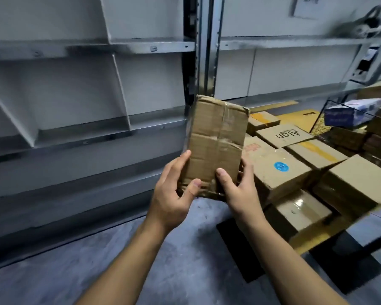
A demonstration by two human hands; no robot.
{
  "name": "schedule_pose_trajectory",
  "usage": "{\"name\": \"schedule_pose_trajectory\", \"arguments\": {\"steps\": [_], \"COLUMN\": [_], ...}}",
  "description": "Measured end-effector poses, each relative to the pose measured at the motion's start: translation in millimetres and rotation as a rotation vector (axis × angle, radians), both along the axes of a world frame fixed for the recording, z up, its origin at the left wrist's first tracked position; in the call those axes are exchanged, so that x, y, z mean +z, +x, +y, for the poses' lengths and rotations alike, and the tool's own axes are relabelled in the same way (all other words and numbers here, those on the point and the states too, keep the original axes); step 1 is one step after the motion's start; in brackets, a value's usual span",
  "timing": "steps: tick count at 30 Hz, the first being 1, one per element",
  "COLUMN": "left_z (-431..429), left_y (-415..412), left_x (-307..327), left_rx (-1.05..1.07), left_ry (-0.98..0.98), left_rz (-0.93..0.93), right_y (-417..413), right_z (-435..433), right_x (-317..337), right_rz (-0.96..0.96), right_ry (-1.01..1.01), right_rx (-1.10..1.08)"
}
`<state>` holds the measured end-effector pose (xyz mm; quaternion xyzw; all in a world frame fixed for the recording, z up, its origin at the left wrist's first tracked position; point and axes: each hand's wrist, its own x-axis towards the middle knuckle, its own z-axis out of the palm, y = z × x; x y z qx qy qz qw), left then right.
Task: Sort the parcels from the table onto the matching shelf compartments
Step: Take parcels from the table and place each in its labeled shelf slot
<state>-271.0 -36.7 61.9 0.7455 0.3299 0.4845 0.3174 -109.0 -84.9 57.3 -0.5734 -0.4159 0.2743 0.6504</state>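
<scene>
A flat brown cardboard parcel (218, 137), sealed with clear tape, is held upright in front of me with both hands. My left hand (174, 190) grips its lower left edge, thumb on the front face. My right hand (238, 188) grips the lower right corner, thumb on the front and fingers behind. Grey metal shelf compartments (86, 89) with slanted dividers stand to the left and behind the parcel. Several more cardboard parcels (279, 170) lie packed together on the table (317, 236) to the right.
A steel upright post (205, 51) splits the shelving into two bays. A wire basket (326, 119) with a blue-and-white box stands at the far right behind the parcels. Grey concrete floor (185, 260) lies below my arms.
</scene>
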Motion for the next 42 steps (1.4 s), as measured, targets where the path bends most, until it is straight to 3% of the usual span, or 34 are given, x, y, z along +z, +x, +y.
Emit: {"name": "schedule_pose_trajectory", "arguments": {"steps": [3, 7, 11, 15, 20, 25, 29, 34, 42], "left_z": [27, 72, 99, 113, 125, 140, 155, 181, 237], "left_y": [-51, -119, -184, -240, -292, -312, -304, -280, -270], "left_x": [5, -1, -6, -4, 5, 4, 2, 4, 25], "left_rx": [-0.054, 0.168, 0.254, 0.256, 0.396, 0.471, 0.522, 0.580, 0.632], "left_ry": [-0.165, -0.089, -0.152, -0.177, -0.017, 0.021, 0.085, 0.134, 0.161], "left_rz": [-0.181, -0.036, 0.029, 0.031, 0.153, 0.168, 0.140, 0.160, 0.193], "right_y": [-33, -88, -141, -186, -228, -258, -258, -254, -250], "right_z": [31, 68, 106, 137, 170, 184, 197, 235, 316], "right_x": [-7, -19, -25, -23, -23, -8, 1, 12, 37], "right_rz": [0.239, 0.514, 0.632, 0.537, 0.084, 0.226, 0.168, 0.014, -0.072], "right_ry": [0.015, 0.009, -0.014, -0.051, -0.058, -0.061, -0.071, -0.056, 0.057], "right_rx": [0.113, 0.266, 0.449, 0.506, 0.334, 0.457, 0.556, 0.502, 0.476]}}
